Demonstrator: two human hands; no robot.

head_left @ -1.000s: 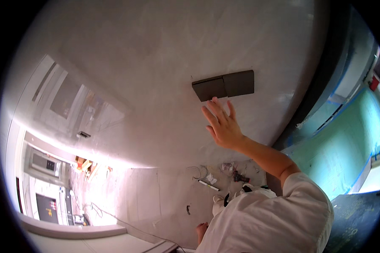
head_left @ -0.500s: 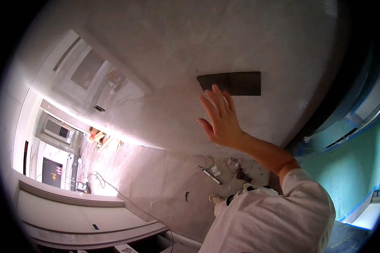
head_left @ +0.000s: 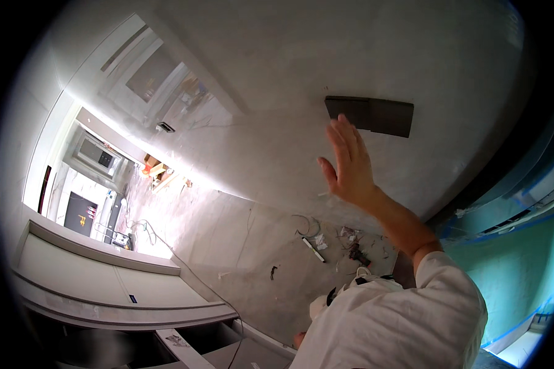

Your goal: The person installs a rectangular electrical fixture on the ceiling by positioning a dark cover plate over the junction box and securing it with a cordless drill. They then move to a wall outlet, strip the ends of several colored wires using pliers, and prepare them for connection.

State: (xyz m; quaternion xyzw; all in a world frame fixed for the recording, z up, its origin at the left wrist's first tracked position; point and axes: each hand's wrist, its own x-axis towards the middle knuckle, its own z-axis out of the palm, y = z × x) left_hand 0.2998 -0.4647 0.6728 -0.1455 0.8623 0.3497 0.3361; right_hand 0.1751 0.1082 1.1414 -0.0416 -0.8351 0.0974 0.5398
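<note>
Head cam: R hand (head_left: 349,161) is up against the glossy grey wall (head_left: 277,154), back of hand to cam. Fingers straight & fairly close together, thumb held wide to the L; nothing gripped, afaict. Fingertips overlap the lower edge of the dark double wall plate (head_left: 378,114), on its L half. Contact vs. just hovering: can't tell from this angle. A flat palm w/ straight fingers suits touching or steadying a flat face better than pinching one, prob. why it's shaped that way.

Plate sits on the wall above the hand; its 2 halves meet w/ a visible step, R half sloping a bit vs. the L. Arm is raised & reaching fwd, presumably b/c the plate is well above the floor.

L hand (head_left: 300,339) is low by the white shirt (head_left: 406,320), mostly hidden; finger state can't be told, nor whether it holds anything.

On the floor (head_left: 228,246), near the person: cordless drill (head_left: 358,254), slim white stick-like tool (head_left: 314,249), loop of thin cable (head_left: 308,225) & crumpled clear scraps (head_left: 320,241). Prob. dropped there to be in easy reach yet off the wall. Small dark item (head_left: 273,272) lies apart, too small to ID.

Far L on same wall: small dark-and-light fitting (head_left: 165,127). To the R, teal sheeting (head_left: 511,264) edged w/ blue tape, likely surface protection.
</note>
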